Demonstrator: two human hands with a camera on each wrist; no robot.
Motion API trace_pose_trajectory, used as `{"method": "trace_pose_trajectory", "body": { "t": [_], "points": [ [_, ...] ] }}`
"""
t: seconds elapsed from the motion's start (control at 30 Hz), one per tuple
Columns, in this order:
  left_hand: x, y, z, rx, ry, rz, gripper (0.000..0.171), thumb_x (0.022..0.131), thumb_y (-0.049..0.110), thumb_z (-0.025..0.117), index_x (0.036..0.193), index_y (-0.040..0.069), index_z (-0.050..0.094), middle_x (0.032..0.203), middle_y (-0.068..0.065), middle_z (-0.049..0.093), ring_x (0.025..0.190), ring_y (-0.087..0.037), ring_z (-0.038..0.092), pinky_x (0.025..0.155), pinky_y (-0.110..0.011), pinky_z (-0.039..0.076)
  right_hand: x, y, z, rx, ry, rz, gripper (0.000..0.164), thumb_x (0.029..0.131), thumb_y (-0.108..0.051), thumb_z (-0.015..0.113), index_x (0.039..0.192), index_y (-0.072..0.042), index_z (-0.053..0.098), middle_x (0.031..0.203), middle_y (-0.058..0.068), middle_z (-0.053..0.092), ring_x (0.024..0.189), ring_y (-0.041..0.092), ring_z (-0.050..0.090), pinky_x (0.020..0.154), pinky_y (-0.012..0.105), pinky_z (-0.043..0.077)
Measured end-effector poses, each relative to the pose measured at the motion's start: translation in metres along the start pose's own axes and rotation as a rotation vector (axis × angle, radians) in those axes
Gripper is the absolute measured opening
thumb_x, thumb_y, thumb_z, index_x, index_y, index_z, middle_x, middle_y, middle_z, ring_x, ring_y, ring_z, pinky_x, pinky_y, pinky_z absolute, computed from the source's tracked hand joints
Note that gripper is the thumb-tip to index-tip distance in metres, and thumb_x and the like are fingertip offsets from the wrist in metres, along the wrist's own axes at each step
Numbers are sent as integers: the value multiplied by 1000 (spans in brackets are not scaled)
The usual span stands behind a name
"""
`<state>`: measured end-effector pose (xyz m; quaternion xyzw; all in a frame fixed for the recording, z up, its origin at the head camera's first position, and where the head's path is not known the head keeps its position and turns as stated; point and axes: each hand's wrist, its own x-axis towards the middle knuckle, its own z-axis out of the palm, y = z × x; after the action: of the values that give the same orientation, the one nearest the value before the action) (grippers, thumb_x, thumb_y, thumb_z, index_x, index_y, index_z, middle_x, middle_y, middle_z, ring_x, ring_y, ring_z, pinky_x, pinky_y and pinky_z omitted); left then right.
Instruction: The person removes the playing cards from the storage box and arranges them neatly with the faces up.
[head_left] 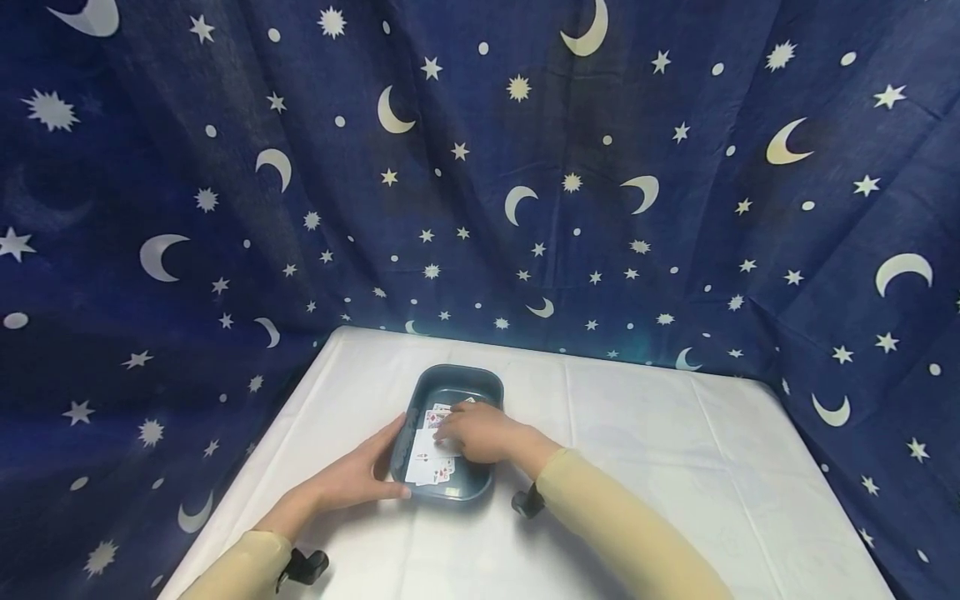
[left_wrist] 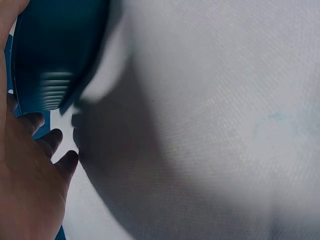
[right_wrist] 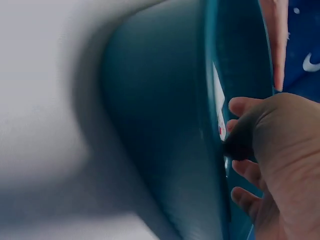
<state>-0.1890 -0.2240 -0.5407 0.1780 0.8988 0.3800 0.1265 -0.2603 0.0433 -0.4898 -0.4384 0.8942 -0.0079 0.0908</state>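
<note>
A dark blue-teal plastic tub (head_left: 459, 375) stands on the white-covered table, with several playing cards (head_left: 423, 446) lying face up in it. My left hand (head_left: 352, 477) rests against the tub's left side, its thumb stretched toward the near corner. In the left wrist view the spread fingers (left_wrist: 50, 142) are by the tub's wall (left_wrist: 60, 55). My right hand (head_left: 483, 432) reaches over the right rim, its fingers spread and bent down at the cards. The right wrist view shows the tub's outer wall (right_wrist: 155, 100) and only slivers of card; the fingertips' contact is partly hidden.
A white cloth (head_left: 637, 433) covers the table around the tub. Behind and on both sides hangs a dark blue curtain (head_left: 480, 200) with moons and stars. Black camera mounts (head_left: 528, 502) sit at both wrists, the right one close to the tub's near right side.
</note>
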Motion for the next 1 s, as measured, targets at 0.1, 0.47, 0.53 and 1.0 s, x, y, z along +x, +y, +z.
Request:
{"method": "trace_pose_trajectory", "body": {
  "t": [0.1, 0.47, 0.53, 1.0],
  "points": [
    [0, 0, 0, -10, -2, -3, 122, 76, 61, 83, 166, 27, 9, 171, 2, 14, 155, -25, 16, 122, -52, 20, 3, -4, 4, -15, -37, -19, 53, 95, -10, 63, 142, -35, 63, 147, -16, 56, 143, 16, 44, 120, 41, 31],
    [1, 3, 0, 2, -11, -18, 123, 75, 61, 84, 166, 28, 8, 171, 1, 14, 155, -26, 16, 122, -52, 20, 2, -14, 11, -115, -104, 9, 60, 94, -14, 62, 151, -33, 53, 159, -13, 42, 144, 16, 42, 120, 35, 32],
    [1, 3, -1, -1, -15, -18, 123, 75, 61, 84, 166, 27, 8, 171, 1, 14, 155, -26, 17, 122, -52, 20, 3, -15, 12, -127, -103, 36, 60, 94, -17, 63, 152, -31, 52, 159, -13, 41, 142, 17, 43, 119, 34, 33],
    [0, 2, -2, -31, -31, -17, 124, 76, 59, 85, 166, 27, 7, 170, -1, 16, 155, -25, 16, 123, -51, 20, 11, -4, 14, -10, -18, 66, 74, 77, -33, 85, 145, -21, 59, 148, -3, 54, 133, 20, 50, 115, 37, 39]
  ]
}}
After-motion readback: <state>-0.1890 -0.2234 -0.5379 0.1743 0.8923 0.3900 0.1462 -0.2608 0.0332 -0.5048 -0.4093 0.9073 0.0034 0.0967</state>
